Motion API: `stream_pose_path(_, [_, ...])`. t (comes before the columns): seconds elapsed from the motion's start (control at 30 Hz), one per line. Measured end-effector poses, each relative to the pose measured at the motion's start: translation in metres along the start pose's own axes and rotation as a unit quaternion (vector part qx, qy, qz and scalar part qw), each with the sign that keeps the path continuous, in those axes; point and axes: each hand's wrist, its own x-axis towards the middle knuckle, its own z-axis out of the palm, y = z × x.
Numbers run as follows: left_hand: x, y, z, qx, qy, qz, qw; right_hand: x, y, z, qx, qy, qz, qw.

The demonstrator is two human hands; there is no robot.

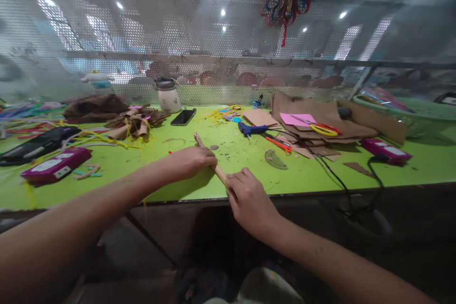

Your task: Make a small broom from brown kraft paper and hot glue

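Both of my hands grip a thin tan rolled paper stick (198, 140) that lies slanted over the front of the green table (249, 171). My left hand (190, 161) is closed round its middle. My right hand (249, 199) is closed on its near end, at the table's front edge. The far tip of the stick pokes out past my left hand, pointing toward a black phone (183, 117).
A blue glue gun (251, 128), an orange cutter (280, 143), yellow-handled scissors (326, 129) and brown paper sheets (320, 118) lie right of centre. Two magenta boxes (57, 165) (386, 150), coloured strips and a jar (168, 96) stand around. A black cord (335, 175) hangs over the front edge.
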Motion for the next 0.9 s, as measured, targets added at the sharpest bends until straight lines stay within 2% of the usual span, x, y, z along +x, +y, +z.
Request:
stream_pose_path(0.1, [0.001, 0.001, -0.003, 0.018, -0.051, 0.038, 0.998, 0.001, -0.004, 0.0, -0.016, -0.001, 0.0, 1.0])
stream_pose_path(0.2, [0.004, 0.004, -0.008, 0.056, -0.069, 0.054, 0.995, 0.006, -0.007, -0.005, -0.057, -0.023, -0.016, 0.998])
stream_pose_path(0.33, [0.003, 0.004, -0.009, 0.095, -0.077, 0.058, 0.991, 0.014, -0.006, -0.013, -0.095, -0.073, -0.04, 0.992])
stream_pose_path(0.5, [-0.011, -0.003, -0.001, 0.136, -0.065, 0.035, 0.988, 0.027, 0.001, -0.019, -0.114, -0.091, -0.055, 0.988])
stream_pose_path(0.67, [-0.014, -0.005, -0.006, 0.154, -0.057, -0.001, 0.986, 0.05, 0.026, -0.035, -0.092, -0.15, -0.058, 0.983])
stream_pose_path(0.8, [-0.002, 0.006, -0.01, 0.138, -0.085, -0.05, 0.985, 0.065, 0.057, -0.049, -0.011, -0.194, -0.088, 0.977])
stream_pose_path(0.9, [0.01, 0.015, -0.009, 0.144, -0.071, -0.08, 0.984, 0.071, 0.076, -0.062, 0.014, -0.204, -0.115, 0.972])
